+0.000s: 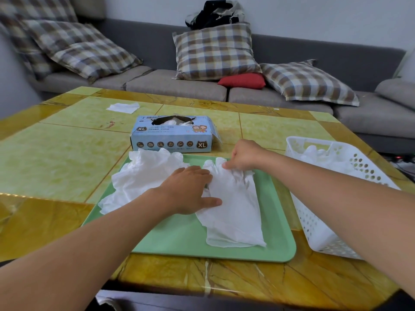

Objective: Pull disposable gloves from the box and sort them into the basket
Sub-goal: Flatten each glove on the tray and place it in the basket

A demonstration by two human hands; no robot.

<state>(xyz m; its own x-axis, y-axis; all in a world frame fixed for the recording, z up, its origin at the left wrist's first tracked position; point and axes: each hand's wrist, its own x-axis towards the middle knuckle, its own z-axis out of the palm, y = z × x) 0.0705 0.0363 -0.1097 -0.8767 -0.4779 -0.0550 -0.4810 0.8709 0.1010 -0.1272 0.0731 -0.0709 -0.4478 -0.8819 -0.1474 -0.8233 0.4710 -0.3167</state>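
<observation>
A blue glove box [173, 136] marked XL stands behind a green tray [179, 241]. On the tray lies a flattened white glove [235, 212], and a crumpled heap of white gloves [143, 176] sits at the tray's left. My left hand [190, 189] presses flat on the flattened glove's left side. My right hand [243, 157] pinches that glove's finger end with curled fingers. A white perforated basket [318, 232] stands to the right with white gloves [318, 156] inside.
A white tissue [123, 107] lies on the yellow-green table [56, 158] behind the box. A grey sofa [175, 84] with plaid cushions and a red cushion [242, 80] runs along the far side.
</observation>
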